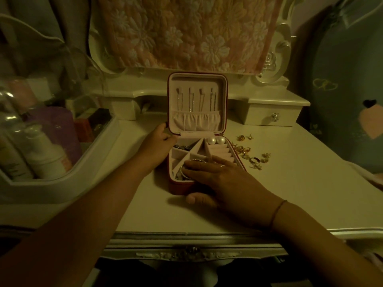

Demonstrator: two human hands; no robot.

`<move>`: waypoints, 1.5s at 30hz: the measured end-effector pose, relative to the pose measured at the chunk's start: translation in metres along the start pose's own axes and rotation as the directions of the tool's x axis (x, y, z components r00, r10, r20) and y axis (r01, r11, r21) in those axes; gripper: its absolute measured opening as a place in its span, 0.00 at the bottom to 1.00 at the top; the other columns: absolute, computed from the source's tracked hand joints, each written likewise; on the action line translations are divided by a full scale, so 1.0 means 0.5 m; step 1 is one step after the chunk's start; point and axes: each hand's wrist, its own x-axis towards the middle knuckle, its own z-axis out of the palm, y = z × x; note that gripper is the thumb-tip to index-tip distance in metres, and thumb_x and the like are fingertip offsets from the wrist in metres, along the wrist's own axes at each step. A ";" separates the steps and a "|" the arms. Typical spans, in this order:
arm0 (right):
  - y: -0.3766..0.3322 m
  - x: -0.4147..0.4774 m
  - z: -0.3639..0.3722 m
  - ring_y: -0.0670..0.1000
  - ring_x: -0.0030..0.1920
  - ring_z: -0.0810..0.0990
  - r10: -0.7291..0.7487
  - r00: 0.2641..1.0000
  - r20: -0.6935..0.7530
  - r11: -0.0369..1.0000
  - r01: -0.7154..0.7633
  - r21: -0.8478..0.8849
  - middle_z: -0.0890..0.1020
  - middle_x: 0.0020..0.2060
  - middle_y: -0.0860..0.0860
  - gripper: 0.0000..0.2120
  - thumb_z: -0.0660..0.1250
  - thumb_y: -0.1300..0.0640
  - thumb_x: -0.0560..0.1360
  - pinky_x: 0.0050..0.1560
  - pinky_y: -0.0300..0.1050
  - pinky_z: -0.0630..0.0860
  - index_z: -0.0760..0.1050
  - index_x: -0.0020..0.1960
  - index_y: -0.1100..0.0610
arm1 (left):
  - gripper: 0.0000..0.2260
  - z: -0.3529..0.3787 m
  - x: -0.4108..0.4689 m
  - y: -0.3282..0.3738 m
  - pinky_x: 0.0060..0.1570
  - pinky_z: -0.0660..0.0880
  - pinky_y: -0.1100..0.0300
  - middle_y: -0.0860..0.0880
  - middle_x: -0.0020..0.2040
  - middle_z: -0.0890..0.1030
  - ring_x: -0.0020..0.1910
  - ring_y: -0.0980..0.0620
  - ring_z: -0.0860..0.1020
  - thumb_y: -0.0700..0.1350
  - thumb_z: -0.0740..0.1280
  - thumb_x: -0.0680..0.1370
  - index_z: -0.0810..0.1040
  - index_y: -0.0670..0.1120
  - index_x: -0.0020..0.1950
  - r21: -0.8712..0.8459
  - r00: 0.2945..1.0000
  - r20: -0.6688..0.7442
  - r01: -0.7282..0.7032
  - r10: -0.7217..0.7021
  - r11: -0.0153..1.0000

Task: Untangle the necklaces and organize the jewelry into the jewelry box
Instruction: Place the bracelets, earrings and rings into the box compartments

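Red square fabric jewelry box (179,188) open, mid cream worktop (290,193). Left hand (157,141) grips box's left edge by hinge, good brace. Right hand (223,179) flat, fingers straight, pressing silver twisted bangle (184,172) into front compartment. Press gently, seat below dividers. Small gold earrings (248,156) loose right of box.

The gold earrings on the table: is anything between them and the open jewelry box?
Nothing visible lies on the table between the gold earrings and the jewelry box; its lid stands open. The right hand lies flat over the front compartments and covers them. The ring rolls behind it show bare.
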 end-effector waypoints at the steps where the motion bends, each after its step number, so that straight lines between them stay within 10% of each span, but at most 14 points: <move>1: -0.004 0.001 -0.001 0.49 0.71 0.64 0.011 1.000 0.001 1.000 -0.011 0.001 0.68 0.70 0.47 0.31 0.50 0.35 0.74 0.69 0.42 0.44 0.66 0.71 0.50 | 0.18 -0.001 0.000 0.001 0.49 0.76 0.51 0.54 0.42 0.80 0.46 0.49 0.81 0.44 0.62 0.79 0.67 0.48 0.70 0.006 1.000 0.000 0.003 -0.003 1.000; 5: -0.015 -0.001 -0.008 0.45 0.73 0.57 0.017 0.999 0.028 0.998 -0.019 0.067 0.64 0.73 0.45 0.32 0.51 0.35 0.73 0.68 0.34 0.41 0.62 0.73 0.49 | 0.19 0.000 0.001 -0.001 0.52 0.76 0.50 0.54 0.43 0.81 0.46 0.51 0.80 0.44 0.63 0.79 0.68 0.48 0.70 0.001 1.000 -0.001 0.009 -0.009 1.000; 10: 0.048 -0.012 -0.084 0.31 0.54 0.72 0.296 0.952 -0.080 0.769 -0.189 0.611 0.74 0.56 0.36 0.15 0.57 0.45 0.75 0.51 0.25 0.70 0.69 0.61 0.40 | 0.17 -0.002 0.005 -0.006 0.55 0.77 0.49 0.50 0.52 0.81 0.50 0.50 0.80 0.45 0.63 0.79 0.69 0.50 0.68 -0.013 1.000 0.011 0.024 -0.024 1.000; 17: 0.272 -0.006 -0.095 0.46 0.50 0.78 0.579 0.816 0.015 0.720 -0.520 0.459 0.81 0.47 0.47 0.07 0.65 0.59 0.75 0.59 0.49 0.75 0.79 0.51 0.52 | 0.14 0.000 0.006 -0.006 0.56 0.76 0.47 0.49 0.55 0.81 0.52 0.49 0.80 0.44 0.63 0.78 0.72 0.51 0.64 -0.041 1.000 0.005 0.021 -0.021 0.999; 28: 0.274 0.004 -0.029 0.45 0.44 0.73 0.553 0.831 0.062 0.800 -0.550 0.238 0.76 0.44 0.46 0.07 0.68 0.54 0.74 0.41 0.33 0.70 0.79 0.51 0.52 | 0.13 0.009 0.017 -0.001 0.55 0.76 0.49 0.49 0.54 0.81 0.50 0.49 0.80 0.54 0.58 0.81 0.72 0.51 0.63 -0.106 0.996 -0.038 0.077 -0.081 0.991; 39: 0.284 0.005 -0.022 0.48 0.47 0.75 0.544 0.838 0.042 0.805 -0.536 0.254 0.76 0.47 0.47 0.05 0.68 0.54 0.74 0.48 0.40 0.76 0.79 0.49 0.51 | 0.19 0.018 0.058 0.006 0.43 0.74 0.58 0.50 0.50 0.80 0.47 0.52 0.79 0.61 0.55 0.79 0.72 0.50 0.61 -0.152 0.994 -0.032 0.102 -0.108 0.983; 45: 0.236 0.028 -0.049 0.39 0.36 0.80 0.506 0.854 -0.121 0.760 -0.375 0.531 0.81 0.37 0.44 0.03 0.68 0.58 0.73 0.35 0.29 0.74 0.77 0.45 0.50 | 0.20 0.004 0.062 -0.005 0.60 0.73 0.47 0.50 0.56 0.80 0.55 0.48 0.77 0.62 0.53 0.79 0.73 0.52 0.62 -0.175 0.995 0.010 0.097 -0.097 0.980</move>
